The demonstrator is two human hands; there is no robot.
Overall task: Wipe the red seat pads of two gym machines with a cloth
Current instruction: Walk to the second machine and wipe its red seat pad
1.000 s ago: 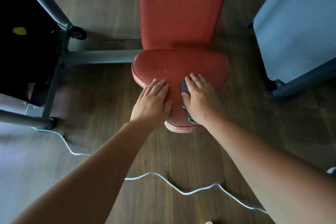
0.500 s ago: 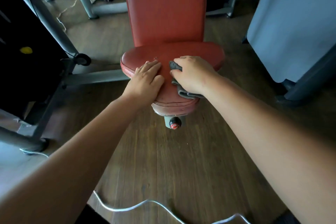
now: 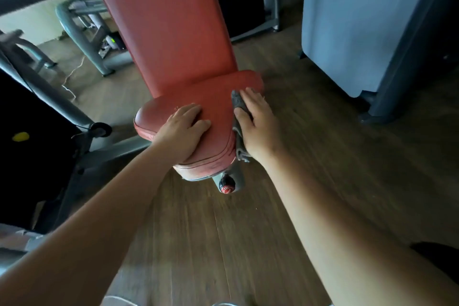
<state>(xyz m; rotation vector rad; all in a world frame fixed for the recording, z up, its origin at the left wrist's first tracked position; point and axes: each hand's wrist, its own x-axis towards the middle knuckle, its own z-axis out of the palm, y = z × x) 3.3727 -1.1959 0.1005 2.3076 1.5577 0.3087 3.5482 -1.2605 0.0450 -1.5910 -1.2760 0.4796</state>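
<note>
The red seat pad (image 3: 218,99) sits in the middle of the view, with the red back pad (image 3: 169,20) rising behind it. My left hand (image 3: 182,129) rests flat on the pad's left front part, fingers straight. My right hand (image 3: 255,124) presses a grey cloth (image 3: 238,102) against the pad's right edge, fingers extended over it. Part of the cloth hangs down the pad's side below my palm.
A seat adjustment knob (image 3: 226,185) with a red tip sticks out under the pad's front. Grey machine frame bars (image 3: 116,150) run left. A blue-grey panel (image 3: 360,20) stands at the right. Another machine's frame (image 3: 77,30) is behind on the wooden floor (image 3: 323,131).
My right hand slid the cloth from the middle of the seat to its right edge. My left hand stayed on the pad. The camera view rose and tilted.
</note>
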